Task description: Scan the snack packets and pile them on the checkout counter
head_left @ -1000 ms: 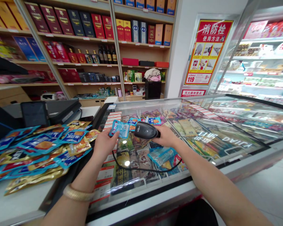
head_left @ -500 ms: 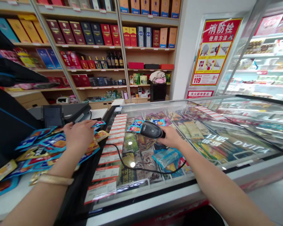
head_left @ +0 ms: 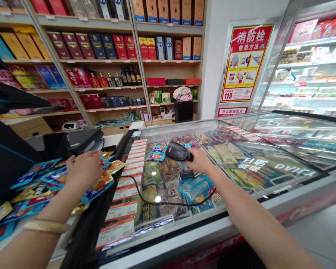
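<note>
My right hand (head_left: 199,160) grips a black barcode scanner (head_left: 177,151), held above the glass lid of a chest freezer (head_left: 268,164). Its black cable (head_left: 145,196) loops down across the glass. My left hand (head_left: 82,170), a gold bangle on its wrist, rests palm down with fingers curled on a pile of blue and yellow snack packets (head_left: 36,183) on the counter at the left. Whether those fingers grip a packet is hidden. A few blue packets (head_left: 156,153) lie on the glass just left of the scanner, and a clear blue bag (head_left: 194,185) lies below it.
A dark monitor (head_left: 5,157) and a black till device (head_left: 72,140) stand behind the snack pile. Price labels (head_left: 126,183) line the freezer's left edge. Shelves of boxed liquor and bottles (head_left: 100,48) fill the back wall. A chilled display case (head_left: 308,71) stands at the right.
My left hand carried a blue packet away from the scanner to the pile at the left and now rests on it. The right hand keeps the scanner nearly still.
</note>
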A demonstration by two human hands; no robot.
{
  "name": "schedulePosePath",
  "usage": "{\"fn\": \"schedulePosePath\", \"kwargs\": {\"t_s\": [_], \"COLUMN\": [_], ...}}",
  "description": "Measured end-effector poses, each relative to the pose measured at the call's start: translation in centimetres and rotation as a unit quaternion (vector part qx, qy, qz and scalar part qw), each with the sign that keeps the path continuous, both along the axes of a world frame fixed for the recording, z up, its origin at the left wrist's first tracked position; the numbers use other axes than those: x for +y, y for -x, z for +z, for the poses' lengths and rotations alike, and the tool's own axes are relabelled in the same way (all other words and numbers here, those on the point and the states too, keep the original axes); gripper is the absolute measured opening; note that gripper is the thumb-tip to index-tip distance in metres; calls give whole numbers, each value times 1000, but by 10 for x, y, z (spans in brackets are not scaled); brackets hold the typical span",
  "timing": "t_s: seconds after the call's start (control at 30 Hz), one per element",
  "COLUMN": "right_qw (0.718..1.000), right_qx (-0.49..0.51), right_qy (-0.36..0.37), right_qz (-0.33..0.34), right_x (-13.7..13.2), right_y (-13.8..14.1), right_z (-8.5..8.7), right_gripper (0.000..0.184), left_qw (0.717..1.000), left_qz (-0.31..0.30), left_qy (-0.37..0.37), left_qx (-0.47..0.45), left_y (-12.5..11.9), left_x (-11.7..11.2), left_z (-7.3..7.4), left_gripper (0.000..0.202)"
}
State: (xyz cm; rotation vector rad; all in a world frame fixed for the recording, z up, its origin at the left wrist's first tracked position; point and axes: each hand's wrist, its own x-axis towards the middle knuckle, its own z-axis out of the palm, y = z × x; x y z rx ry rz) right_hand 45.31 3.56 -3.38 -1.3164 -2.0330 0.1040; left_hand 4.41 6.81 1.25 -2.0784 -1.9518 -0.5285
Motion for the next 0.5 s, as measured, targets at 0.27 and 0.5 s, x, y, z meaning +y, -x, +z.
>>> {"fn": "schedulePosePath", "kwargs": {"t_s": [0.27,0.5], "right_qw": [999,999], "right_qx": [10,-10], "right_qy": [-10,-5], "right_qz": [-50,-41], "right_x": [3,2], "right_y": [-5,-4], "right_z": [1,1], "right_gripper": [28,33], "left_qw": [990,983], "left_qz": [-118,-134], "left_qy": [73,129], "left_qx": [-18,1], "left_y": [-133,-186], "left_x": [29,56], "left_z": [-24,-44], "left_gripper": [51,52]}}
